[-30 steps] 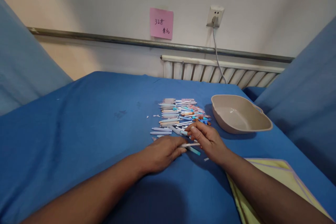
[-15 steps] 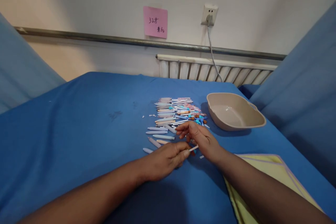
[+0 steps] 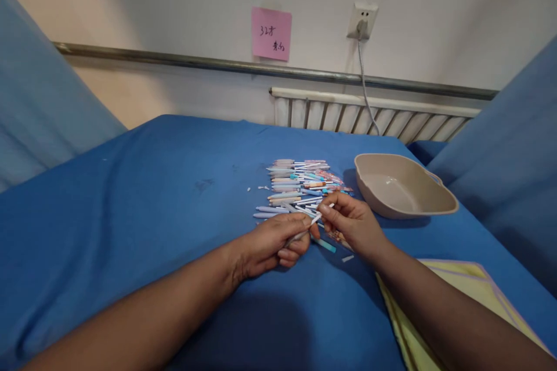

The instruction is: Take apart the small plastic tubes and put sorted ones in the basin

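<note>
My left hand is closed around a slim greyish pen barrel, mostly covered by the fingers. From its end a thin white pen refill points up to the right. My right hand pinches this white stick near its far end between thumb and fingertips. Just beyond the hands lie rows of pen parts: pale barrels on the left, white sticks in the middle and coloured pieces on the right. A turquoise piece rests below my right hand.
A beige plastic basin stands to the right of the pen parts. Nearer me lies a folded yellow cloth, partly under my right forearm. Small white bits are on the blue sheet. A radiator and blue curtains flank the table.
My right hand has come to the white stick and now pinches it. My left hand has turned, showing the barrel in its fingers. The view has shifted slightly left.
</note>
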A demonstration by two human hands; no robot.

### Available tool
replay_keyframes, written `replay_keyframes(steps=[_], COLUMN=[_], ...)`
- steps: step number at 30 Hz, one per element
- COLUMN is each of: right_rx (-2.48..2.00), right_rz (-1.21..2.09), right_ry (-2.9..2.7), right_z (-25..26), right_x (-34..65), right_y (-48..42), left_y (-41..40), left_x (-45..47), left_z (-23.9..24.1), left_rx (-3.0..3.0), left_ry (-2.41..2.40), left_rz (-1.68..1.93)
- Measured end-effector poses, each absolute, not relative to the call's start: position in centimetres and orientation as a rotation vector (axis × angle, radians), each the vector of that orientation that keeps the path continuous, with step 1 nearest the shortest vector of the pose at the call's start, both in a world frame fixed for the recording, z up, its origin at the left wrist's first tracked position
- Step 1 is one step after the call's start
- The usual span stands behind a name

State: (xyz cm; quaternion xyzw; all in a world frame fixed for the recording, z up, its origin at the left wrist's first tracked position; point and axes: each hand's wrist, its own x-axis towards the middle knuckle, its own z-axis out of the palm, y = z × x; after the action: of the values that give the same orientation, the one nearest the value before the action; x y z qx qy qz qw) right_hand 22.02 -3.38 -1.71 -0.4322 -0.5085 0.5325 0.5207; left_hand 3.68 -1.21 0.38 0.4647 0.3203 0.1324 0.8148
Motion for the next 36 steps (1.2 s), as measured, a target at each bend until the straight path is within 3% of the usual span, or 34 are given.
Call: replay_keyframes(steps=[7, 20, 36], right_rx=[-0.927, -0.994, -0.998], right_rz=[1.521, 1.483, 1.454], right_ry=[-1.011, -1.234, -1.020], right_z=[-2.1, -1.8, -2.7], right_x=[22.2, 21.4, 22.0], right_y=[-3.1, -3.2, -3.0], left_y=[-0.6, -1.2, -0.8], left_x=[3.5, 3.9, 3.7], left_z=[-1.0, -1.3, -1.2], left_rx=[0.996, 0.927, 0.870], left_ry=[0.540, 0.520, 0.505], left_rz=[0.292, 0.306, 0.278])
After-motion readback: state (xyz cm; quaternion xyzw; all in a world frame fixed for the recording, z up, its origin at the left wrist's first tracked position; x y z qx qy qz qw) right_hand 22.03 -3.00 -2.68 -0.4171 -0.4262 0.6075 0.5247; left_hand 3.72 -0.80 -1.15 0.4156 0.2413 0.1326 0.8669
